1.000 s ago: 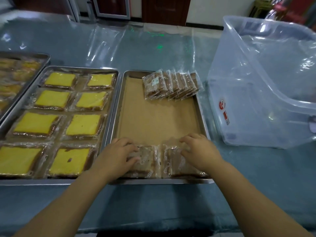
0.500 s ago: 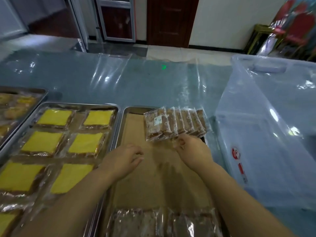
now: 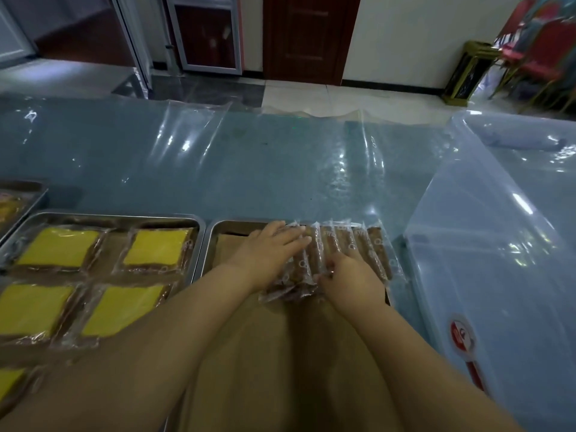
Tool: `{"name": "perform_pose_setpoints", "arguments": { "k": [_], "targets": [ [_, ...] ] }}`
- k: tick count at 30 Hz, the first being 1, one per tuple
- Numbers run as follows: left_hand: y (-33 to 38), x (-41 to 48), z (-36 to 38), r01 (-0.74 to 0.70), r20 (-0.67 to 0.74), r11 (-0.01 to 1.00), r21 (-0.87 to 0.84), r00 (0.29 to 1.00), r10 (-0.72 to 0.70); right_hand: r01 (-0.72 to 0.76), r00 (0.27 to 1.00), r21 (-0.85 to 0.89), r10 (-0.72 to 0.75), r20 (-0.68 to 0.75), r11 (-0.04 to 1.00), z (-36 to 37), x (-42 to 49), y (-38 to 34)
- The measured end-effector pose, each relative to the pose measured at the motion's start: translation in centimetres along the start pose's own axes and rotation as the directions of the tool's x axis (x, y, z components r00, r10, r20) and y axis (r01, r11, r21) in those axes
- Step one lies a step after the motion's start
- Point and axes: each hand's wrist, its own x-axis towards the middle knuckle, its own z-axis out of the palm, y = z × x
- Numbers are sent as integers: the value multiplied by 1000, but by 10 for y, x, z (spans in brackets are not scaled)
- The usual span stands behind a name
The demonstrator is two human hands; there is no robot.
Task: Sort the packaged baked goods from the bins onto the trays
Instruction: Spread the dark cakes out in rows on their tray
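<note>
The row of wrapped cakes stands at the far end of the middle tray, both hands on it. Left lies a tray of flat packets (another tray beyond); right, the bin.

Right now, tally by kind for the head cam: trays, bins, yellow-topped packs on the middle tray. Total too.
trays: 3
clear bin: 1
yellow-topped packs: 5, one cut off by the frame edge
total: 9
brown packs: partly covered, not counted
</note>
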Motion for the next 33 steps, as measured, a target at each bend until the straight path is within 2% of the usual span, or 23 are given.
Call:
{"name": "perform_pose_setpoints", "arguments": {
  "k": [4, 8, 12, 14, 17, 19, 26, 30, 33],
  "targets": [
    [-3, 14, -6, -86, 120, 991, 101, 990, 74, -32, 999, 36, 32, -5, 999, 3, 1, 1],
    [-3, 9, -9, -108, 40, 969, 223, 994, 101, -33, 999, 66, 35, -26, 997, 4, -3, 3],
    [-5, -12, -10, -72, -1, 966, 248, 997, 75, -6, 998, 155, 15, -57, 988, 4, -11, 7],
    [-3, -30, -13, -32, -55, 981, 191, 998, 43, -5, 997, 226, 21, -69, 974, 3, -18, 9],
    [6, -64, -13, -18, -265, 996, 85, 963, 40, -15, 995, 327, 47, -90, 945, 2, -32, 12],
    [12, -86, -8, 7, -327, 999, 44, 945, 8, -12, 992, 383, 60, -113, 924, 1, -42, 15],
    [39, -151, 25, 56, -221, 998, 14, 974, -52, 114, 976, 411, -24, -217, 905, -2, -87, 34],
    [47, -174, 45, 120, -60, 991, -56, 991, -123, 253, 922, 260, -151, -356, 932, 0, -115, 50],
    [51, -189, 55, 156, -57, 981, -117, 985, -164, 326, 892, 146, -253, -376, 934, 3, -136, 65]
  ]
}}
